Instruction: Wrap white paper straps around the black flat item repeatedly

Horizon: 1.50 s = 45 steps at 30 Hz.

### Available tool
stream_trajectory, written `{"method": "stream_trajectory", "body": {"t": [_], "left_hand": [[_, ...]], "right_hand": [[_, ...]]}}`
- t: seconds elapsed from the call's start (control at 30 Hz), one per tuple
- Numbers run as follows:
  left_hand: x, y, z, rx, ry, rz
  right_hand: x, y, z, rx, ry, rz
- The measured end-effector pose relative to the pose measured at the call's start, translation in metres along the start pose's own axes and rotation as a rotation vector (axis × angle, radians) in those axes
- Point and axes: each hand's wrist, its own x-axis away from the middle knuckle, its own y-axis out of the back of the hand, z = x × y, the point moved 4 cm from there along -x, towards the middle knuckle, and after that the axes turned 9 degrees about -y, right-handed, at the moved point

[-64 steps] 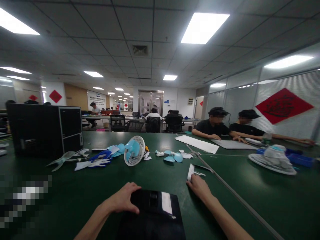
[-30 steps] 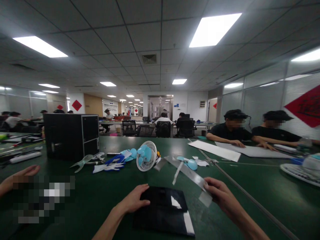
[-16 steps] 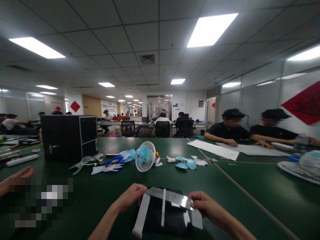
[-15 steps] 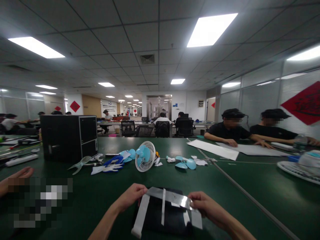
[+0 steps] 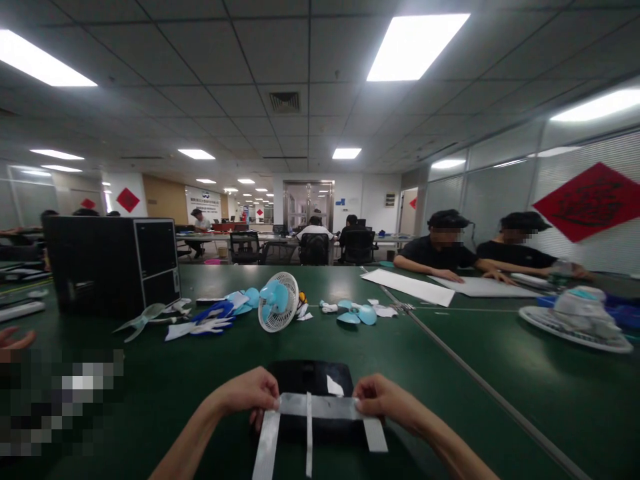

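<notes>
A shiny, see-through grey strip (image 5: 330, 407) is stretched level between my hands, with white ribbed bands (image 5: 267, 443) hanging from its ends and a thin white strip (image 5: 309, 440) across its middle. My left hand (image 5: 250, 390) pinches the left end. The right end is gripped between thumb and fingers of my right hand (image 5: 375, 397). Behind and below the strip lies a flat black object (image 5: 300, 373) with rounded corners, its kind unclear; a torn white piece (image 5: 335, 385) rests on it.
Farther along the green table stand a black computer tower (image 5: 95, 267) and a fan head (image 5: 278, 301) with blue blades. Gloves (image 5: 215, 320) and loose blue blades (image 5: 356, 312) lie alongside. Another person's hand (image 5: 15, 340) shows at left. White sheets (image 5: 407, 285) lie near two people at right.
The strip has turned from slanting to nearly level and moved nearer me over the black object. My right hand has shifted left; both hands keep hold. The view has swung slightly right.
</notes>
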Motion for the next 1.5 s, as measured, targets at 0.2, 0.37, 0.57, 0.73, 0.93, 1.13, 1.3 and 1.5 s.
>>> {"method": "stream_trajectory", "body": {"t": [0.2,0.37,0.57,0.73,0.93,1.13,1.3,1.5], "left_hand": [[0.001,0.003,0.005,-0.182,0.083,-0.004],[0.004,0.009,0.003,-0.268,0.09,-0.041],[0.001,0.011,0.011,-0.354,0.114,-0.068],[0.0,0.012,0.009,-0.47,0.097,-0.101],[-0.006,-0.013,-0.013,-0.537,-0.217,-0.022],[-0.005,-0.026,-0.028,-0.545,-0.238,0.0],[-0.006,-0.023,-0.025,-0.532,-0.274,0.003],[-0.013,-0.021,-0.014,-0.518,-0.308,-0.017]], "right_hand": [[-0.006,-0.012,0.0,0.207,0.041,-0.108],[-0.006,-0.02,0.005,0.278,0.084,-0.182],[-0.002,-0.023,0.012,0.396,0.086,-0.275],[-0.002,-0.025,0.013,0.475,0.08,-0.334],[-0.004,-0.029,0.013,0.471,0.11,-0.258],[0.006,-0.034,0.027,0.57,0.156,-0.302],[0.02,-0.073,0.055,0.649,0.482,-0.162],[0.008,-0.103,0.059,0.735,0.507,-0.086]]}}
